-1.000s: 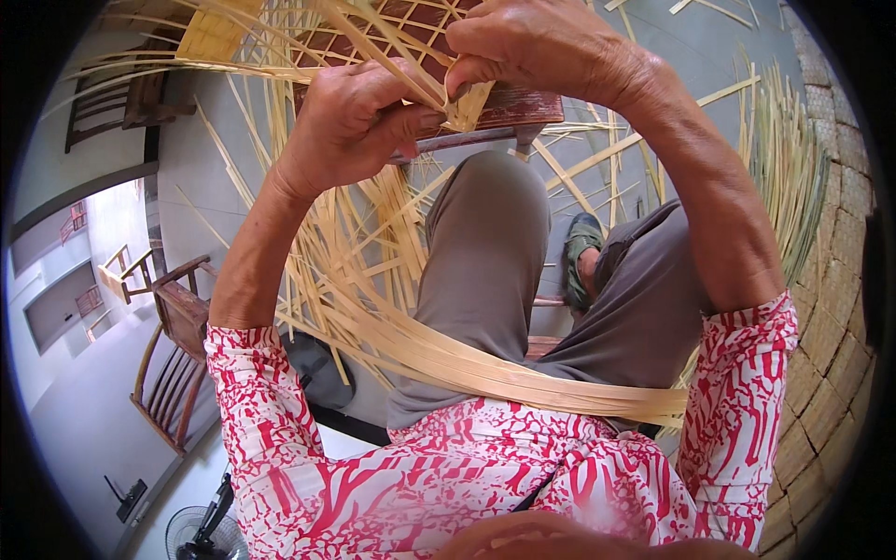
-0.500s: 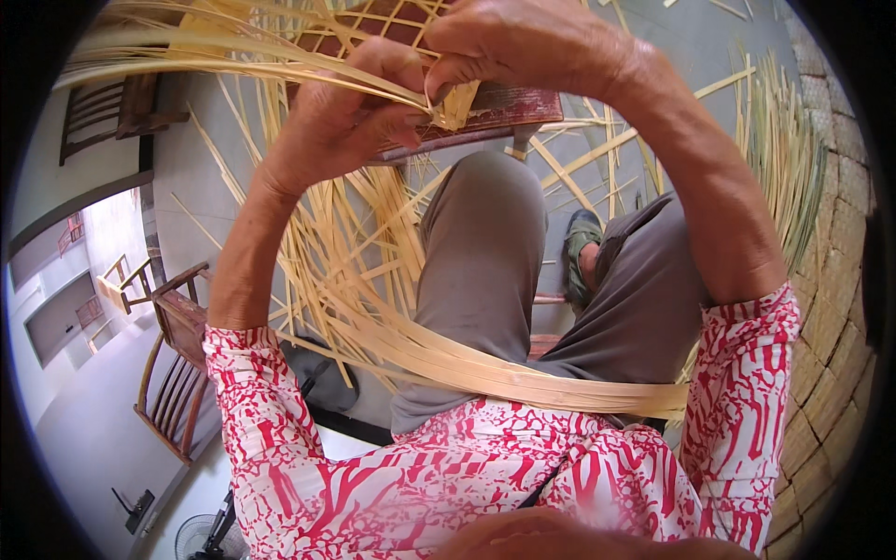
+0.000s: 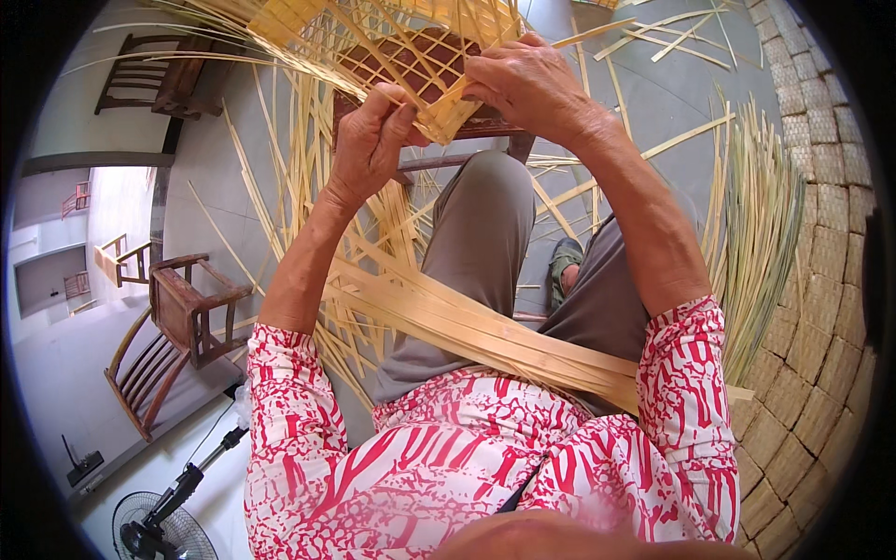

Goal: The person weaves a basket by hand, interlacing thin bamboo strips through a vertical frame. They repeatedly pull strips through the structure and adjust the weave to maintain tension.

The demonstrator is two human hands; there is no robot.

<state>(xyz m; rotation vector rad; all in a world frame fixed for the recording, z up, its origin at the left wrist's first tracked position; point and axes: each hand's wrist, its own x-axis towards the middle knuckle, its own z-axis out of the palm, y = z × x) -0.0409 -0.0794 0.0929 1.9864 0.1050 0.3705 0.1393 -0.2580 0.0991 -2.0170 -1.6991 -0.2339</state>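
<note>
An openwork basket of pale bamboo strips (image 3: 401, 56), with long ends fanning out to the upper left, rests on a worn red-brown wooden stool (image 3: 490, 127). My left hand (image 3: 371, 145) is closed on strips at the basket's near left, below its corner (image 3: 448, 119). My right hand (image 3: 532, 89) has its fingers curled round the basket's band just right of that corner; the fingertips are partly hidden. A broad bundle of flat strips (image 3: 485, 341) lies across my thighs, beneath my forearms.
Loose strips (image 3: 280, 187) litter the grey floor. A long bundle of thin strips (image 3: 756, 233) lies at right beside stacked woven blocks (image 3: 812, 345). Wooden chairs (image 3: 187, 308) (image 3: 177, 84) stand at left, with a black fan (image 3: 159, 523) at lower left.
Both hands sit farther right and lower in the picture. More of the lattice shows between and above them, and the strip ends by my left hand have shifted. The whole view has shifted slightly.
</note>
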